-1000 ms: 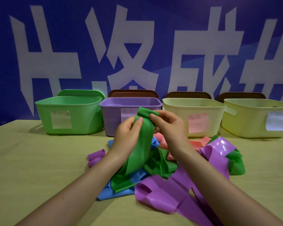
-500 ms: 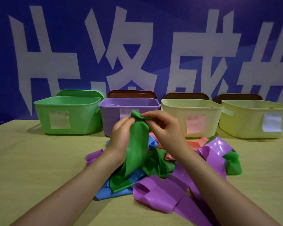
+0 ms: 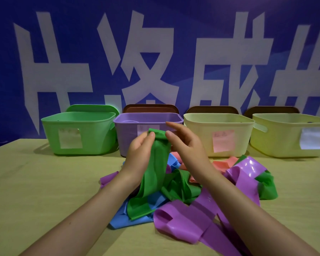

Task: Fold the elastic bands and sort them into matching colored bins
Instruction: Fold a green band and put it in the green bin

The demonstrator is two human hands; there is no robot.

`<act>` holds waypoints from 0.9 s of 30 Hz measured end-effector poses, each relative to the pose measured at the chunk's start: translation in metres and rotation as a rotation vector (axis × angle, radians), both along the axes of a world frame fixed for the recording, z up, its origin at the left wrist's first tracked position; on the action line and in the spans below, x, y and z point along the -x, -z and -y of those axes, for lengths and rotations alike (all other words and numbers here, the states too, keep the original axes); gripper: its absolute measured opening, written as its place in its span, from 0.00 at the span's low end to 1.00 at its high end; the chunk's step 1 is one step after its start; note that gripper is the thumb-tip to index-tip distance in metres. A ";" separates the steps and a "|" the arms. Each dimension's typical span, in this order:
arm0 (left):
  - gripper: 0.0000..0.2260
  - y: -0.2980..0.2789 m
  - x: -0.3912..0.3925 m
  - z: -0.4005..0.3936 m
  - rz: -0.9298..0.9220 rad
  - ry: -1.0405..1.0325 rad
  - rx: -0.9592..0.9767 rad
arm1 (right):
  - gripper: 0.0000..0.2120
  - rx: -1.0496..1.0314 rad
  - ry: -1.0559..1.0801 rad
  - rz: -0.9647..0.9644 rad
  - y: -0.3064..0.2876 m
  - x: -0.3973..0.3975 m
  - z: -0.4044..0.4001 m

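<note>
Two hands meet at the top of a green band, raised above a heap of bands on the table. We see the left hand pinching the band's upper end between thumb and fingers. The right hand touches the same end with its thumb; its other fingers are stretched out above, and we cannot tell whether they grip the band. The band's long axis runs nearly upright, leaning slightly, from the folded top end in front of the purple bin down to a lower end that lies on a blue band at the near left of the heap.

In the heap we also see purple bands, more green ones and a pink band, all tangled and overlapping.

Four bins stand in a row behind the heap: a green bin at the left, then the purple one, a cream bin with a pink label, and a yellow-green bin with a white label at the right. Lids lean behind them against a blue wall with large white characters.
</note>
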State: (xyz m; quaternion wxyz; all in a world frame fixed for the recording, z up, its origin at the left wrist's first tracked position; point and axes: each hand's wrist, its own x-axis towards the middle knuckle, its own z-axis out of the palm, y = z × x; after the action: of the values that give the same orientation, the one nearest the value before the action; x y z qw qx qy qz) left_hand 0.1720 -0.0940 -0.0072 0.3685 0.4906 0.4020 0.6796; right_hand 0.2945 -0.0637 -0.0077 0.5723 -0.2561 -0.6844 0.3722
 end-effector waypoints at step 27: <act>0.09 -0.004 0.009 0.000 -0.076 0.060 -0.086 | 0.06 0.179 -0.092 -0.152 -0.006 0.002 0.007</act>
State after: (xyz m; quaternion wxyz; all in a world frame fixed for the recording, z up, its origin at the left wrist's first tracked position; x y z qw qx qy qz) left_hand 0.1628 -0.0943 -0.0034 0.3518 0.5434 0.3711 0.6658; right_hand 0.2925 -0.0712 -0.0017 0.5797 -0.2457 -0.6140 0.4760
